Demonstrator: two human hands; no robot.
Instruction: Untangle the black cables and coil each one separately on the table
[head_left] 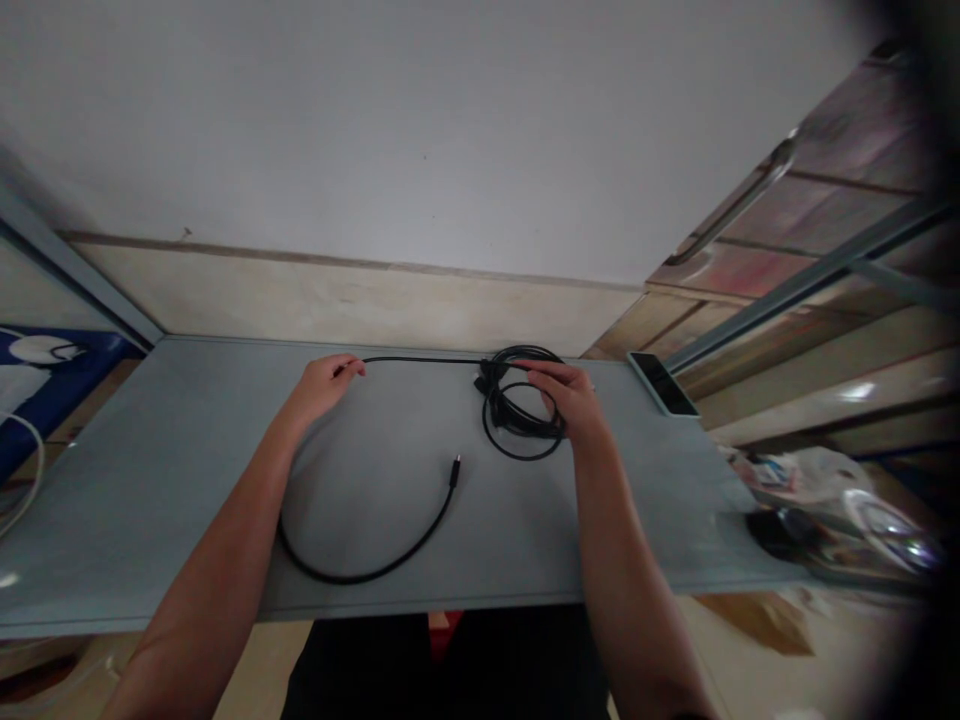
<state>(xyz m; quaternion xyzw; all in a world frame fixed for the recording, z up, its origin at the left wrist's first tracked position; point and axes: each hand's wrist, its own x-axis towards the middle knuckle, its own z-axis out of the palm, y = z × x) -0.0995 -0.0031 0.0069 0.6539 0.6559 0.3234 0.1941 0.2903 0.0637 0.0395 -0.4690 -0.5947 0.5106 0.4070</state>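
Note:
A black cable lies on the grey table, partly coiled. My left hand pinches a stretch of it near the table's back edge, to the left of centre. From there one length runs almost straight to the right, into a bundle of loops. The other length curves down past my left forearm and ends in a plug with a metal tip, lying in the middle of the table. My right hand is closed on the right side of the loops, its fingers partly hiding them.
The grey table stands against a pale wall, with metal posts at both back corners. A phone lies at the back right. Several blurred items, including a clear round object, sit at the right end. A blue surface is at the far left.

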